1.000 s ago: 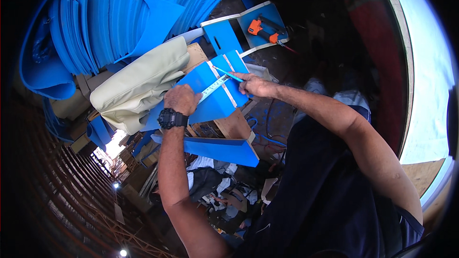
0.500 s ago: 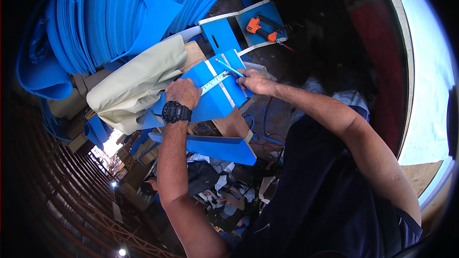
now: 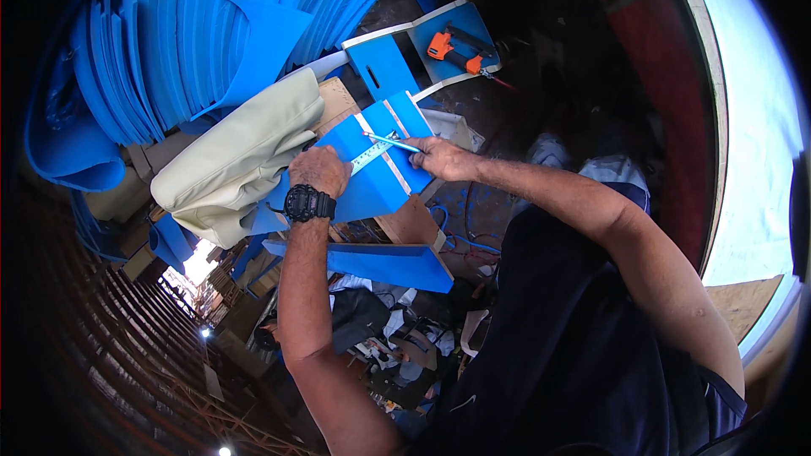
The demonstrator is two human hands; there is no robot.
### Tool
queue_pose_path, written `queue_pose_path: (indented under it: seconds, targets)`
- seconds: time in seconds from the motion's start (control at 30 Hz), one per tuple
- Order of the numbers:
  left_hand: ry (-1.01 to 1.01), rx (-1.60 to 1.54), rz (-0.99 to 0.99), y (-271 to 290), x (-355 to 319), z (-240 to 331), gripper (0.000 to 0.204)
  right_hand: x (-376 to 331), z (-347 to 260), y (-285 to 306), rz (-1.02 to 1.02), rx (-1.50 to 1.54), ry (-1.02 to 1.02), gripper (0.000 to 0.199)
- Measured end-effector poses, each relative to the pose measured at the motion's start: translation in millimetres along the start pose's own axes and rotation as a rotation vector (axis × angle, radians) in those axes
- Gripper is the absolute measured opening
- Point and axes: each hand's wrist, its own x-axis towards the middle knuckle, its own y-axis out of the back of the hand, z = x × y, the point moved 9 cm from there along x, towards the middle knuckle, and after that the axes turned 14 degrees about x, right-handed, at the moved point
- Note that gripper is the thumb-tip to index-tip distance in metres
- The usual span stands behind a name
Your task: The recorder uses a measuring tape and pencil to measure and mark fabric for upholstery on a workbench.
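My left hand [image 3: 321, 171], a black watch on its wrist, is closed at the left end of a tape measure [image 3: 369, 154]; its pale blade lies across a blue foam-covered piece [image 3: 372, 192], and its case is hidden under the fingers. Pinched in my right hand [image 3: 443, 159] is a light blue pencil [image 3: 393, 143]. It slants over the blade, its tip pointing left. Two pale strips [image 3: 390, 167] run across the blue surface beneath. Wooden sides [image 3: 414, 224] show under the blue covering.
Cream upholstery material [image 3: 236, 148] lies left of the work, with stacked blue foam sheets [image 3: 186, 42] behind. An orange nail gun [image 3: 452, 52] rests on a blue panel frame [image 3: 384, 63] at the far side. A blue board [image 3: 380, 263] sits nearer me. Scraps litter the floor.
My right hand has shifted slightly nearer, and the pencil has swung flatter, its tip moving left and down onto the area by the tape. My left hand stays on the tape measure.
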Motion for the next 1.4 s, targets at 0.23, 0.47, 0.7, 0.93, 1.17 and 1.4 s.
queue_pose_path:
  seconds: [0.23, 0.47, 0.7, 0.93, 1.17, 1.4]
  targets:
    - [-0.014, 0.006, 0.024, -0.4, -1.0, 0.3, 0.051, 1.3, 4.3, -5.9, 0.011, 0.042, 0.030, 0.053]
    - [-0.008, -0.005, 0.032, 0.4, -2.9, 1.3, 0.047, 3.9, 3.0, 3.9, 0.111, 0.071, 0.087, 0.047]
    - [0.010, 0.016, 0.093, 4.1, -3.6, 1.7, 0.042, 19.8, 11.4, 22.5, 0.277, 0.204, -0.023, 0.033]
    - [0.005, 0.020, 0.039, 0.5, -1.8, 1.5, 0.043, 40.2, 6.6, 19.6, 0.246, 0.193, 0.027, 0.032]
    - [-0.024, 0.027, 0.077, -0.3, -2.2, 1.3, 0.045, 48.6, 13.1, 19.7, 0.239, 0.272, 0.051, 0.027]
    - [-0.018, -0.052, -0.013, -11.6, 3.9, -2.0, 0.051, 49.6, 10.6, 21.9, 0.242, 0.281, 0.041, 0.023]
